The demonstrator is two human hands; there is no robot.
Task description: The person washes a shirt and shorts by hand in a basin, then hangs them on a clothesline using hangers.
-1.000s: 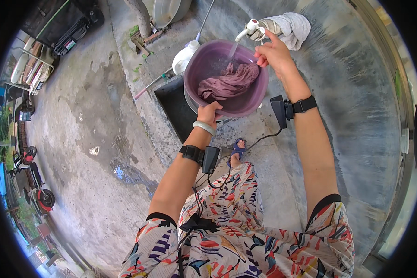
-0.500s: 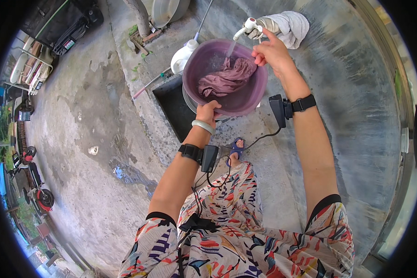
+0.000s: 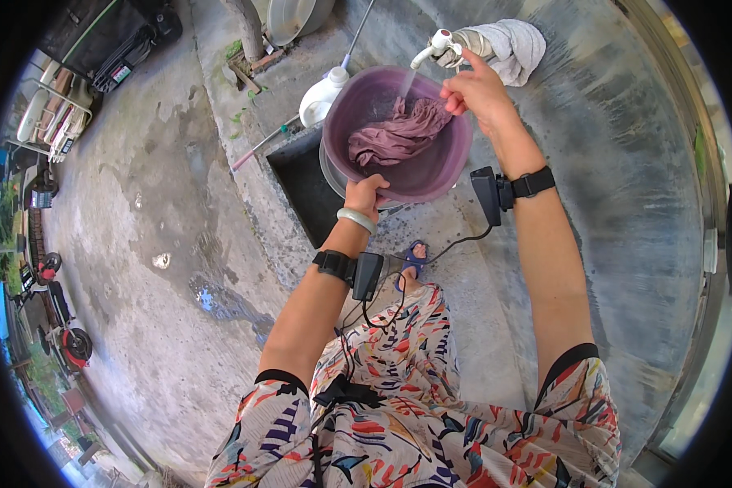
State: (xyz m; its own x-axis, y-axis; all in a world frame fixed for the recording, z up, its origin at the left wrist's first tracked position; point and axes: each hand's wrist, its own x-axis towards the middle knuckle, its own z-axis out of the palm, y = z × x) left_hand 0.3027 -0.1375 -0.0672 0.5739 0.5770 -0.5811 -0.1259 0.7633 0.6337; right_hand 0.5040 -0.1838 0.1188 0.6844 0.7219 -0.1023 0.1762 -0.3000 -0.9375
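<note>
A purple plastic basin (image 3: 457, 159) tilts over a concrete trough, with a wet mauve cloth (image 3: 394, 140) bunched inside it. My left hand (image 3: 363, 195) grips the near rim, thumb over the edge and fingers partly hidden beneath. Water runs in a thin stream from the white tap (image 3: 423, 55) onto the far side of the basin, beside the cloth. At the tap's handle is the stretched index finger of my right hand (image 3: 478, 93); its other fingers are loosely bent above the basin's right rim and hold nothing visible.
Left of the basin stand a white jug-shaped bottle (image 3: 317, 104) and the dark concrete trough (image 3: 297, 175). Under the basin shows another, pale round basin. A grey-white towel (image 3: 514, 50) hangs behind the tap. A thin pole (image 3: 260, 148) lies beside the trough. Cables run from both wrist straps.
The basin has shifted very slightly to the right. Both hands keep their places, and water still runs from the tap.
</note>
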